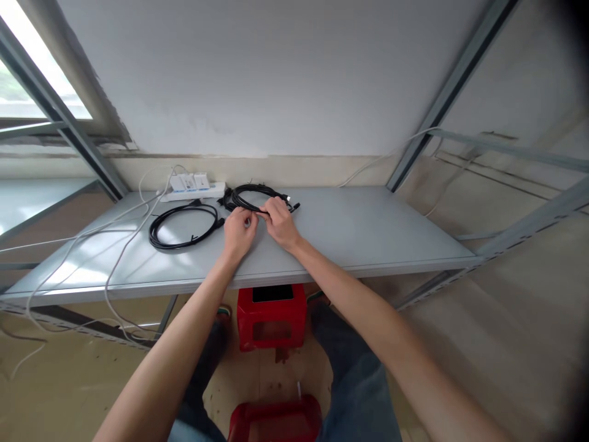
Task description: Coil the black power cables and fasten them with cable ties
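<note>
A coiled black cable (252, 195) lies on the grey shelf board (368, 227) near its back edge. My left hand (238, 232) and my right hand (280, 222) meet over the near side of this coil, both with fingers closed on its strands. A second black cable (183, 227) lies coiled in a loop to the left, untouched. Behind it sits a white power strip (193, 191) with white adapters plugged in.
White cords (120, 252) trail from the power strip over the left front edge of the shelf. Grey metal frame struts (442, 98) rise at both sides. A red plastic stool (271, 316) stands under the shelf between my legs; another red stool (276, 420) is nearer.
</note>
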A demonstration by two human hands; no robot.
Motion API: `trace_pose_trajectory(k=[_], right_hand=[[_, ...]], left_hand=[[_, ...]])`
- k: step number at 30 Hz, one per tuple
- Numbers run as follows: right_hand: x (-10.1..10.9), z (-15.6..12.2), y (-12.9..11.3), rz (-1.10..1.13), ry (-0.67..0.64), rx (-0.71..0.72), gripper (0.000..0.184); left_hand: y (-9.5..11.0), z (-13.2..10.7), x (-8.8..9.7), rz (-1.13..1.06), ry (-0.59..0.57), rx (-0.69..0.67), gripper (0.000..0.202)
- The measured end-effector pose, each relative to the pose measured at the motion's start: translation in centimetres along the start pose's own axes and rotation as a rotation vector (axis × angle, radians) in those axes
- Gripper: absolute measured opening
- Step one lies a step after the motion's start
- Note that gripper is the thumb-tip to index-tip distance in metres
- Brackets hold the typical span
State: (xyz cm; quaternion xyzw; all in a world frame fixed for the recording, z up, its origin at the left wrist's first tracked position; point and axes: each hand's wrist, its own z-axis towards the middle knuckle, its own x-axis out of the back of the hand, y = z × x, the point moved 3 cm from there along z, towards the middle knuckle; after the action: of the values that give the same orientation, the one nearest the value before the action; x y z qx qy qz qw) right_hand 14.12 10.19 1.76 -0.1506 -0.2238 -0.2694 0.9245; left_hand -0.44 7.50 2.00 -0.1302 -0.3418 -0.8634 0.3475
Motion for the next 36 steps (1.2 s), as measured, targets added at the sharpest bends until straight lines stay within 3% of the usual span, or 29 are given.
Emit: trace_pose_trajectory(k=[4,9,17,23,27,33,36], right_hand=[[0.1,0.0,-0.3,0.063,-0.011,0.029,0.033],[0.5,0.0,-0.5,0.077,-0.035,0.032,0.03],[-0.1,0.0,0.2,0.133,-0.141,0.017,0.026],[-0.4,-0.3,0.8,0.213,-0.255,-0.043,0.022],[-0.3,-0.1,1.4,0.251,-0.248,-0.107,0.02],[0.1,0.1,2.0,0.253,-0.15,-0.169,0.013],[0.3,0.1,2.0,0.214,-0.113,-0.183,0.012]], left_hand=[[0.4,-0.1,0.5,0.034,0.091,-0.021,0.034],[1.2,-0.3,1.2,0.048,0.088,-0.017,0.032],[0.4,-0.7,1.3,0.02,0.038,0.23,0.047],[0.6,-0.8,1.6,0.072,0.081,0.152,0.043],[1.2,-0.3,1.2,0.096,-0.03,-0.019,0.009],[0.6,-0.4,-0.5,0.193,-0.303,-0.076,0.053],[-0.2,-0.6,-1.1,0.278,-0.37,-0.072,0.045]])
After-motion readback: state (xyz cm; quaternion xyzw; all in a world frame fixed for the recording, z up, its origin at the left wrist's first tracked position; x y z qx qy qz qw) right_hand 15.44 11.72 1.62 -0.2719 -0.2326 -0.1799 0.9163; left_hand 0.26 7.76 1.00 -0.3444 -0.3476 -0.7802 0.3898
